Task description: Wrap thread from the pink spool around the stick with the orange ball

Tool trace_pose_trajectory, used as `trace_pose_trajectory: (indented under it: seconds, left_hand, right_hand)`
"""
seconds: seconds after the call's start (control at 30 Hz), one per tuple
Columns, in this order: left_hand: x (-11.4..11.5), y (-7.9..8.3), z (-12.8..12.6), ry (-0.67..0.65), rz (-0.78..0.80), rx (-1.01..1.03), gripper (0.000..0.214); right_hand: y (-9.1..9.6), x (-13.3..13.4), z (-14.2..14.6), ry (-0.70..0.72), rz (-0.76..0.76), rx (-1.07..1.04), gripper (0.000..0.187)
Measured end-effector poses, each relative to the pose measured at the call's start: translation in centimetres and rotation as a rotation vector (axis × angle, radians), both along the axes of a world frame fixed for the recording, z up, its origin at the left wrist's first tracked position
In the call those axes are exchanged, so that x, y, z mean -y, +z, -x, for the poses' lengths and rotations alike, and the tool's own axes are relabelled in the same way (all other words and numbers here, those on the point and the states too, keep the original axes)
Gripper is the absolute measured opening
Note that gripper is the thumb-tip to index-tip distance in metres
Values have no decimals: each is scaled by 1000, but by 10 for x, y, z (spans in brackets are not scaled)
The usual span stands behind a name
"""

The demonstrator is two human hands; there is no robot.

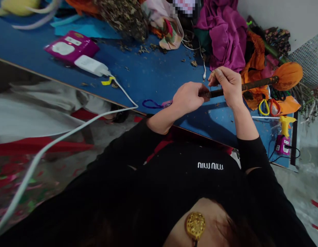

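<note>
A brown-wrapped stick (260,83) lies level across both hands, with a round bundle of orange cloth (290,76) at its right end. My left hand (189,97) is closed around the stick's left end. My right hand (229,85) lies over the stick further along, thumb and fingertips pinched together just above it. A thin dark line seems to run from that pinch down to the stick; what the fingertips hold is too small to name. Near my left wrist is a purple-blue loop (152,104), its other end partly hidden by the hand.
A purple power strip (71,48) with a white plug (90,65) sits on the blue table (148,73); its cable (97,115) crosses left. Magenta cloth (225,34) and dried leaves (122,17) lie at the back. Scissors (269,107) and a yellow glue gun (284,125) lie right.
</note>
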State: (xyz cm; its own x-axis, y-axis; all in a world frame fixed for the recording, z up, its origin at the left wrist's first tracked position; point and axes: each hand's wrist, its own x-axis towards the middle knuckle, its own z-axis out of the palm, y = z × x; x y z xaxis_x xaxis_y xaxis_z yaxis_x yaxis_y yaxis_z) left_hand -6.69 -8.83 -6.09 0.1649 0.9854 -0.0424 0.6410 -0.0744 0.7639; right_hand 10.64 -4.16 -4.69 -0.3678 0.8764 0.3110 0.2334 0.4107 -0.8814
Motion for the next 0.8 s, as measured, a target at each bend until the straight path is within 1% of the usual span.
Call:
trace_pose_trajectory:
  seconds: [0.13,0.2,0.3,0.4,0.47,0.57,0.67,0.73,0.8]
  left_hand:
    - [7,5,-2,22,-47,-90,35]
    - [11,5,-3,44,-76,-132,35]
    - [16,3,-5,62,-119,-205,37]
    - [20,1,-5,46,-190,-244,45]
    - [20,-1,-4,21,-236,-260,45]
    - [19,-6,-3,-25,-289,-281,40]
    - [18,-10,-2,-53,-315,-295,39]
    - [18,-12,-1,-53,-316,-288,39]
    - [18,-12,1,-42,-308,-264,37]
  right_hand:
    - [-6,-5,1,-31,80,5,62]
    - [-8,-8,2,-44,119,14,61]
    - [-10,-12,3,-45,139,64,59]
    - [-10,-14,3,-61,138,120,57]
    - [-10,-14,4,-69,150,133,55]
    - [-12,-12,6,-53,201,110,54]
    - [-12,-10,8,-27,259,60,53]
    - [-9,-7,7,-31,282,18,51]
    - [-2,-3,1,-62,283,-25,48]
